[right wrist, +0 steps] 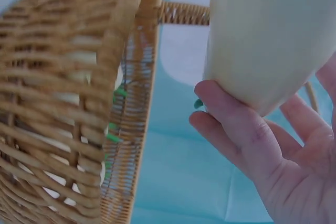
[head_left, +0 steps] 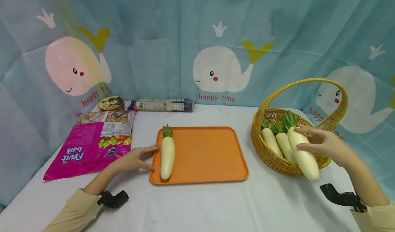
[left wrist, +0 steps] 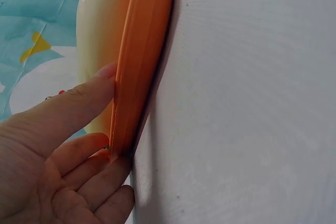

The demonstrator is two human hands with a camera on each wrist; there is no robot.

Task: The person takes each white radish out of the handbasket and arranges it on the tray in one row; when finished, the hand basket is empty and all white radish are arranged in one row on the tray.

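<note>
radish [head_left: 167, 156] on tray [head_left: 203, 156] | basket [head_left: 264, 152] — tray's right | bag [head_left: 89, 146] — tray's left

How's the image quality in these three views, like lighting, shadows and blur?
Head view: bright and mostly crisp, with a yellowish streak of light on the upper left of the curtain; left wrist view: dimmer, with a soft shadow beside the orange tray; right wrist view: also dim, the wicker basket and close-up white radish looking a little soft.
</note>
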